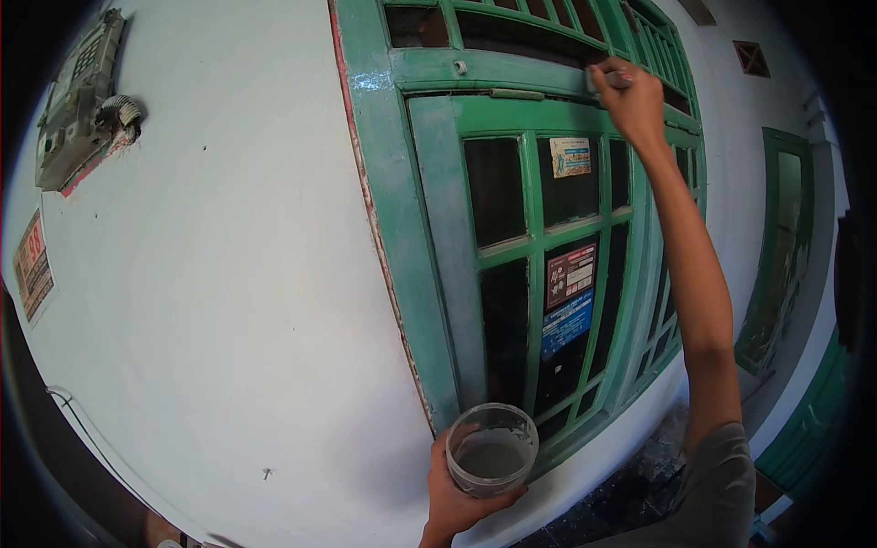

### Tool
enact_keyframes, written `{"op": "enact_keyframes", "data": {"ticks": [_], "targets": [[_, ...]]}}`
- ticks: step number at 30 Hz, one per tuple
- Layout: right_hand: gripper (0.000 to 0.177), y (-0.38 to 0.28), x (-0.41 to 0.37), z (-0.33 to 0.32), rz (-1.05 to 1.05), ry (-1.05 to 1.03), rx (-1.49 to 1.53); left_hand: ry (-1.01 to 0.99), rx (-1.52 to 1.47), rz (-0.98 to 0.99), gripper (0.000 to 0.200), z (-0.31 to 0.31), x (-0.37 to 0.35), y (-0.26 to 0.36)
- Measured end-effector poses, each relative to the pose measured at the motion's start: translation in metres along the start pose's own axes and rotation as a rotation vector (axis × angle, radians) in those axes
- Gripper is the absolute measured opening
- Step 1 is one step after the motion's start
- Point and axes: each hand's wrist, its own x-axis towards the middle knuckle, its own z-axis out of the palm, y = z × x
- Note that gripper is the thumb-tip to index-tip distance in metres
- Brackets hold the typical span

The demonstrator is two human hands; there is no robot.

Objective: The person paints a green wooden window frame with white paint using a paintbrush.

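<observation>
1. Left hand (457, 500): low in view, fingers and thumb wrapped round a clear round cup (494, 434), mouth facing the camera. Grey liquid (489, 461) inside, smears on the inner wall.
2. Grey sleeve (717, 484): lower right, bare forearm running up from it.
3. Right hand (637, 105): raised high, closed on a short tool (618, 79). Pale end is at the top rail (525, 71) of the door frame, above the door (brush-like, but the fist hides part of it, so can't confirm).
4. Frame: green with duller grey-green areas; left post (376, 237) has a rough, chipped outer edge.
5. Green door (501, 117): dark panes. Pale sticker (571, 157) in an upper pane; dark red sticker (571, 274) directly above a blue one (567, 324) lower down.
6. White wall (247, 274): left of the frame. Meter-like box (80, 100) upper left, poster (34, 267) below it, small fixing (268, 474) low down.
7. Far right: another green-framed door (783, 237), square vent (752, 59) above and left of it.
</observation>
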Motion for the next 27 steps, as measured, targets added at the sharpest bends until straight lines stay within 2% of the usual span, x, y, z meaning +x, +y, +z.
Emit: {"op": "enact_keyframes", "data": {"ticks": [2,5,8,9,12,16,19,22,23,27], "targets": [[0.021,-0.032,-0.005,0.002,-0.081,0.014,0.035,-0.006,0.016,-0.018,0.11,0.0,0.0,0.0],[0.021,-0.081,0.001,-0.006,-0.001,0.028,0.362,-0.015,0.017,-0.019,0.11,0.0,0.0,-0.006],[0.024,-0.104,0.017,-0.015,0.111,-0.09,0.847,-0.013,-0.004,-0.008,0.11,0.004,0.001,-0.011],[0.017,-0.121,0.02,-0.025,0.273,-0.128,0.984,-0.011,-0.004,-0.005,0.11,0.004,0.001,-0.011],[0.023,-0.081,0.022,-0.003,0.216,-0.113,0.894,-0.015,-0.007,-0.019,0.11,0.003,0.0,-0.005],[0.023,-0.011,0.014,0.003,0.328,-0.104,0.77,-0.002,0.022,0.007,0.111,-0.006,-0.003,-0.001],[0.023,0.009,0.012,-0.009,0.423,0.043,0.327,0.009,0.023,0.001,0.111,-0.013,-0.006,0.0],[0.022,0.029,0.012,0.004,0.061,0.112,-0.169,0.011,0.011,0.016,0.111,-0.015,-0.005,0.006],[0.021,0.016,0.01,0.005,0.081,0.016,-0.094,0.005,0.013,0.013,0.111,-0.017,-0.005,0.006],[0.021,-0.041,0.003,0.01,-0.097,-0.044,-0.039,-0.024,-0.003,0.001,0.111,-0.017,-0.004,0.006]]}}
